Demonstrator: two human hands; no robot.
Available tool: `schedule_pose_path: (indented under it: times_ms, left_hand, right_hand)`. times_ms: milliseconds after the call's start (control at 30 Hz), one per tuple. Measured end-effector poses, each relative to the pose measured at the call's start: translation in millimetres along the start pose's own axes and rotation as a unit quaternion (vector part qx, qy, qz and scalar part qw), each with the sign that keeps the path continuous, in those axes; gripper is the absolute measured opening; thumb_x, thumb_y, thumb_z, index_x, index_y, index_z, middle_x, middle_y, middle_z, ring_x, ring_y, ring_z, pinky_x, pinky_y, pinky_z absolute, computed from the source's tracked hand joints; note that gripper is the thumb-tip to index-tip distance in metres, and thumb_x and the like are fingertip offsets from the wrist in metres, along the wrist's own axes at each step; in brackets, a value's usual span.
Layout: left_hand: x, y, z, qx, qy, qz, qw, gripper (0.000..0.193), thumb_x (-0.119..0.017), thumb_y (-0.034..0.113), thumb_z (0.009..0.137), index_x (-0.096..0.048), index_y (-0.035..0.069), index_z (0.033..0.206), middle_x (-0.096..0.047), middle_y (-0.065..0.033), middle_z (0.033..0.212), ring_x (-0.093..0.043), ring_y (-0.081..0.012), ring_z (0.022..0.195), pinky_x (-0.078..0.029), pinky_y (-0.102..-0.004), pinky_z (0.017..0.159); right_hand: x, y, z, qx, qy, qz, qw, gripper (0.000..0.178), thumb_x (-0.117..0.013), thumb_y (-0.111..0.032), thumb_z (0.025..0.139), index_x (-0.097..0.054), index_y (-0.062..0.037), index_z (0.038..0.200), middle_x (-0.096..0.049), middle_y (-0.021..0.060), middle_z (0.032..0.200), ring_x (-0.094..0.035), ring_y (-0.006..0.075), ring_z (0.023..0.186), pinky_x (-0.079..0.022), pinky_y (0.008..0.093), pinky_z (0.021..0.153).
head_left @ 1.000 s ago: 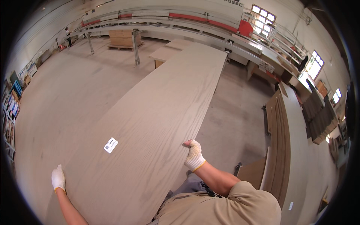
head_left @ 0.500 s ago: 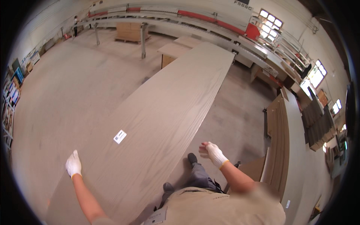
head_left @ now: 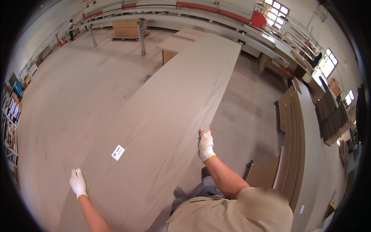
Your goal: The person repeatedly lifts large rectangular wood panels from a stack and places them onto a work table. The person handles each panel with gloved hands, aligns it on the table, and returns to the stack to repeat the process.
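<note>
A long grey-brown wood-grain board (head_left: 166, 104) stretches away from me, with a small white label (head_left: 118, 152) on its face. My left hand (head_left: 78, 183), in a white knit glove with a yellow cuff, grips the board's left edge near me. At the right edge, farther along, my right hand (head_left: 206, 145) closes on the board; its bare fingertips show beyond the glove. The undersides of both grips are hidden by the board and gloves.
The board's far end lies by a low table (head_left: 170, 50) before a long machine with a red strip (head_left: 201, 7). On my right stands a stack of similar boards (head_left: 295, 143). A pallet with a wooden block (head_left: 125, 29) is at the back; a person (head_left: 71, 30) stands far left.
My right hand has moved left from the air beside the board onto its right edge and taken hold. My left hand stays at the left edge, slightly lower in view.
</note>
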State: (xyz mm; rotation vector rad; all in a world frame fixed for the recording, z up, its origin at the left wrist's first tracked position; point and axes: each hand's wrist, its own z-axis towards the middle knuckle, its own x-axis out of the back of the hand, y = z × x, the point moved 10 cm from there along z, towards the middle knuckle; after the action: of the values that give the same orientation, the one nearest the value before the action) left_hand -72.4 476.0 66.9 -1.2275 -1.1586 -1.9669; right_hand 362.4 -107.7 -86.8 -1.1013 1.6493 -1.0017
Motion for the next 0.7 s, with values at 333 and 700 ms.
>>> schedule_pose_path:
  times_ms: [333,700]
  left_hand:
    - [-50,130,33,-0.012,-0.012,0.092,0.996,0.049,-0.043,0.044,0.108,-0.066,0.001,0.109,-0.069,-0.0276,0.106,-0.064,-0.049,0.098,-0.05,-0.0568,0.085]
    - [-114,223,83,-0.1,-0.012,0.188,0.977,0.051,-0.04,0.041,0.107,-0.07,0.0,0.114,-0.067,-0.0271,0.114,-0.061,-0.0438,0.11,-0.049,-0.053,0.096]
  right_hand:
    - [-5,-22,-36,0.077,0.035,-0.168,0.982,0.074,-0.061,-0.006,0.098,-0.027,-0.0097,0.164,-0.056,0.0203,0.139,-0.052,0.025,0.12,-0.042,0.0348,0.102]
    - [-47,-58,-54,0.227,-0.065,-0.091,0.967,0.094,-0.061,-0.01,0.09,-0.006,0.0031,0.165,-0.005,0.0214,0.174,-0.004,0.0346,0.161,-0.008,0.0397,0.129]
